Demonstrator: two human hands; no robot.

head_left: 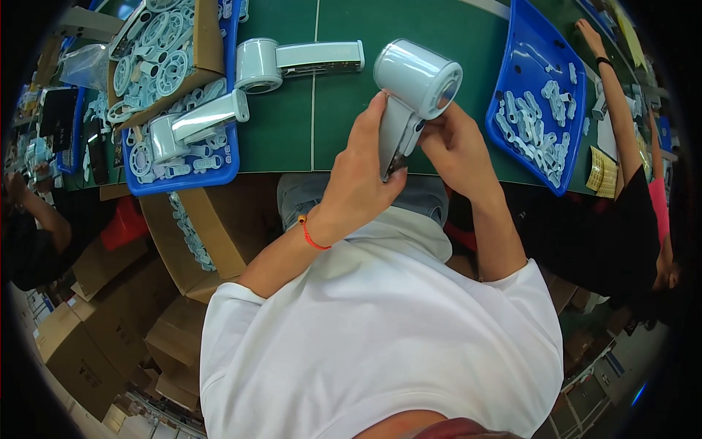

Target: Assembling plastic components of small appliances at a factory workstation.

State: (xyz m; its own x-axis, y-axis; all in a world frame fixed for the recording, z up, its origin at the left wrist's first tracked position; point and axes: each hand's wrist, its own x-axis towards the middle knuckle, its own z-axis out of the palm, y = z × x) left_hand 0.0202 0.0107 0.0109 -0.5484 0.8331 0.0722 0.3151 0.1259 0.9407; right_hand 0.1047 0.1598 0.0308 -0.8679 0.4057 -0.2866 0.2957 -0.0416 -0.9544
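A pale blue, glossy plastic hair-dryer-shaped housing [415, 77] is held over the table's near edge, its drum-shaped head up and its handle pointing down. My left hand [358, 172] wraps round the handle, thumb and fingers on either side. My right hand [462, 152] is closed at the neck, fingers curled against the right side of the handle just below the drum; its fingertips are partly hidden. Dark inner parts show along the handle's open side. A similar housing [259, 66] lies on the green table [344, 139] to the left, its handle pointing right.
On the left, a blue tray [228, 157] holds small pale parts, another housing [170, 137] and a cardboard box [208, 44] of ring-shaped parts. A second blue tray [528, 51] with small pale pieces stands right. Beyond it reaches another person's arm [621, 110]. Cartons [91, 344] stand lower left.
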